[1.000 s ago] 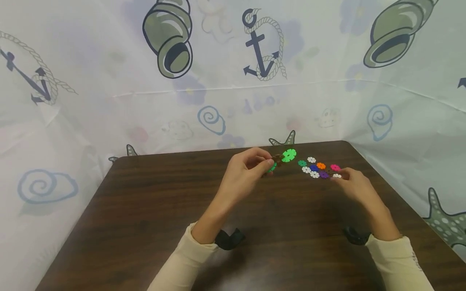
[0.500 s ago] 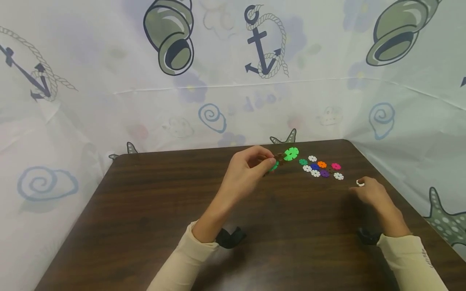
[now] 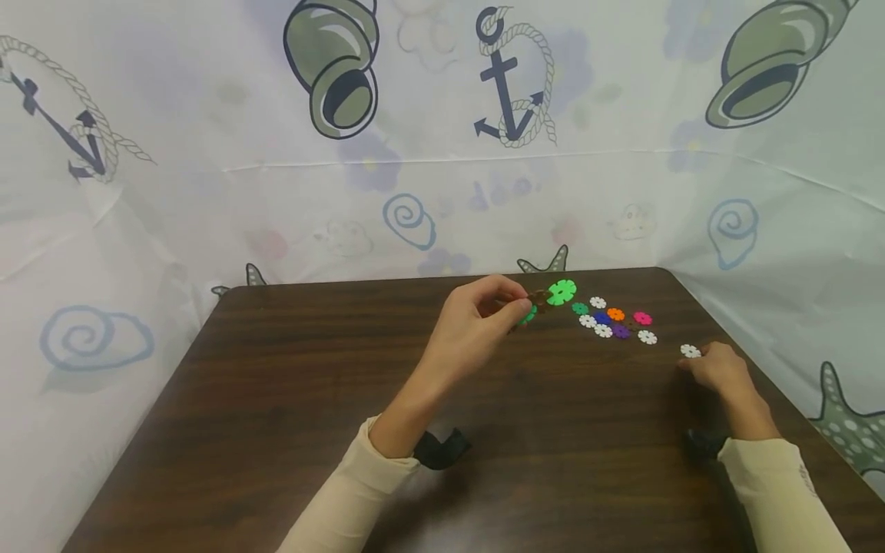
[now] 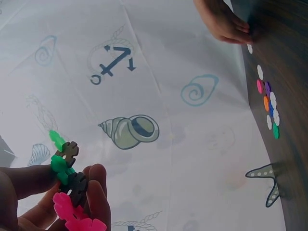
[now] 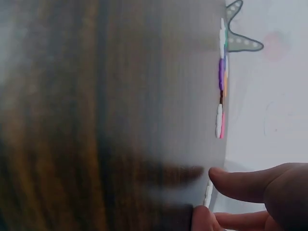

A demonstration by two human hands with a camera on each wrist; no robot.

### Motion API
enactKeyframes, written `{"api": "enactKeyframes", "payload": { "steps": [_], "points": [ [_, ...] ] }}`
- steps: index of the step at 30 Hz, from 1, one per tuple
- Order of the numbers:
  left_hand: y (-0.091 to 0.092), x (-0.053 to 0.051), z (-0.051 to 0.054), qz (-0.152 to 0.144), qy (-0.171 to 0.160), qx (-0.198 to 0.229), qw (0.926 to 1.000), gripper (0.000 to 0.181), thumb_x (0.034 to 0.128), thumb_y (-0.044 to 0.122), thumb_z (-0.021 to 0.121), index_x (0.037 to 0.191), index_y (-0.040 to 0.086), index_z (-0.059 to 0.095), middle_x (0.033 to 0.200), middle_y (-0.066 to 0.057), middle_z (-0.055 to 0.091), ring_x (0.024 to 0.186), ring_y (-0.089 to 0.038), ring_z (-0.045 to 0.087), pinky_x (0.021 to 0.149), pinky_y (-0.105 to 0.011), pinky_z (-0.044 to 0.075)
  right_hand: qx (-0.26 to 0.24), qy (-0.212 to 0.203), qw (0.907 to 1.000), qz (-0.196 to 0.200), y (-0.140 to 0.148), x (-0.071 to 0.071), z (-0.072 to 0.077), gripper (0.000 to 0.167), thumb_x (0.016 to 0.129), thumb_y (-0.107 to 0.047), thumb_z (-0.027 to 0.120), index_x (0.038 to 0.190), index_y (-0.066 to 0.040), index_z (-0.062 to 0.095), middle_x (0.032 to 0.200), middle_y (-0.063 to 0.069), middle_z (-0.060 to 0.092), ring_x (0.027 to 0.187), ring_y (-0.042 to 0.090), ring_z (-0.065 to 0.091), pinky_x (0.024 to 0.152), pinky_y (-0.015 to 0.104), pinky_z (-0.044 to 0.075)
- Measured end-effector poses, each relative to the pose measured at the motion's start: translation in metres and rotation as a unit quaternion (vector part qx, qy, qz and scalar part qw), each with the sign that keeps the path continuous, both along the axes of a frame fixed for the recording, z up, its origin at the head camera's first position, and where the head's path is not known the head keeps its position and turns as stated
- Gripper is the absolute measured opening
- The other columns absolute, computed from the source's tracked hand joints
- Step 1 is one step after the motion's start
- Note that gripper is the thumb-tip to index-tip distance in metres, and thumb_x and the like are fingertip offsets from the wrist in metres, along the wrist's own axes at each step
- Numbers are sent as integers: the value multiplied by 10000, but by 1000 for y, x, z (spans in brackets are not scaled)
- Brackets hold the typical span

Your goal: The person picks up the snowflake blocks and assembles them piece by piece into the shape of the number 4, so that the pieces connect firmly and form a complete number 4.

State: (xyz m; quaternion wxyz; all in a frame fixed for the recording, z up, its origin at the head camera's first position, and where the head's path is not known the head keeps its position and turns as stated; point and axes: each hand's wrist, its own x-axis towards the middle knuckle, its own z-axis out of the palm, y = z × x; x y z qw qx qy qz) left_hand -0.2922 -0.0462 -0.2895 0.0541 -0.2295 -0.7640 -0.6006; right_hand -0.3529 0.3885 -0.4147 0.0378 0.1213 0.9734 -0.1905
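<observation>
My left hand (image 3: 477, 319) pinches a chain of joined notched discs above the table; a bright green disc (image 3: 562, 292) sticks out at its far end. In the left wrist view the chain also shows brown, darker green and pink discs (image 4: 67, 204) between thumb and fingers. My right hand (image 3: 722, 372) is low over the table at the right, its fingertips touching a white disc (image 3: 690, 351). In the right wrist view thumb and finger (image 5: 240, 185) stand on either side of that white disc's edge (image 5: 208, 193).
Several loose discs lie flat between the hands, among them orange (image 3: 615, 314), purple (image 3: 621, 331), pink (image 3: 642, 318) and white (image 3: 647, 337) ones. A printed cloth (image 3: 442, 207) stands behind the dark wooden table (image 3: 276, 399).
My right hand has moved right and nearer, away from the loose discs, with a white disc that now lies flat at its fingertips. My left hand has stayed nearly still with the chain.
</observation>
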Motion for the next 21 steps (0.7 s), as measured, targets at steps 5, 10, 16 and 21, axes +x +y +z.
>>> {"api": "enactKeyframes", "payload": {
  "steps": [5, 10, 16, 21],
  "points": [
    [0, 0, 1, 7, -11, -31, 10000, 80, 984, 207, 684, 1037, 162, 723, 975, 7, 725, 818, -203, 670, 693, -311, 511, 102, 136, 9998, -38, 2, -6, -3, 530, 963, -299, 595, 1010, 229, 582, 1061, 456, 592, 957, 599, 593, 813, 613, 522],
    [2, 0, 0, -23, -19, -136, 9999, 73, 988, 219, 680, 1035, 181, 720, 974, 24, 718, 821, -207, 660, 697, -310, 514, 143, 52, 9998, -156, 4, -8, -6, 560, 990, -298, 566, 1120, 245, 529, 1146, 465, 564, 1021, 619, 572, 845, 622, 514],
    [1, 1, 0, 16, -23, -162, 9999, 82, 988, 231, 673, 1041, 191, 722, 970, 32, 717, 821, -192, 658, 691, -314, 516, -35, 62, 9998, -163, 2, -7, -7, 545, 1015, -272, 523, 1287, 193, 445, 1309, 455, 491, 1150, 643, 502, 931, 649, 467],
    [0, 0, 0, 25, -35, -132, 9999, 74, 988, 221, 674, 1035, 190, 722, 972, 29, 720, 847, -239, 675, 696, -311, 517, -222, 119, 9991, -353, -10, -9, -4, 504, 1000, -273, 539, 1233, 172, 497, 1236, 434, 540, 1085, 595, 557, 853, 627, 490]
  ]
}}
